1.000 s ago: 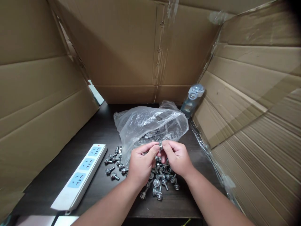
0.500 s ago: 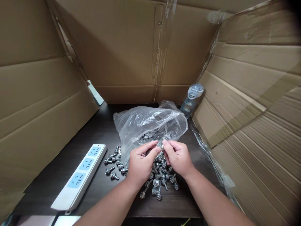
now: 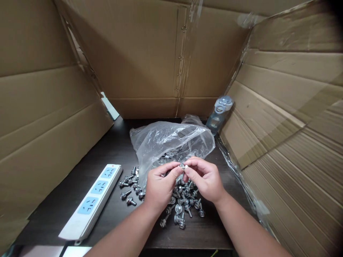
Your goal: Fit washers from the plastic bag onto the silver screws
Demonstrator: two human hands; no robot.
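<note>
With the hands as the clock's centre and twelve toward the far wall, the nearest thing is a slim yellow-green piece point(image 3: 214, 253) at five o'clock, cut off by the lower edge of view. Just beyond it runs the near edge of the dark wood-grain tabletop point(image 3: 211, 232). At six o'clock a pile of metal bolts with washers point(image 3: 178, 208) spreads toward that edge and under the fingers. A white three-outlet power strip point(image 3: 89, 206) lies slantwise at about eight o'clock, and between it and the left hand point(image 3: 162, 184) is a smaller scatter of bolts point(image 3: 130, 201).

The left hand and the right hand point(image 3: 207, 180) are close together above the pile, each with thumb and forefinger pinched on one small bolt point(image 3: 183, 166) between them (its far side is hidden by the fingers).

Just past the fingertips, toward twelve, a clear plastic bag point(image 3: 166, 132) lies crumpled, flat washers point(image 3: 170, 154) showing in its mouth. At one o'clock a blue-lidded water bottle point(image 3: 218, 116) stands beside the right cardboard wall point(image 3: 281, 89); the back cardboard wall point(image 3: 134, 64) rises at twelve.
</note>
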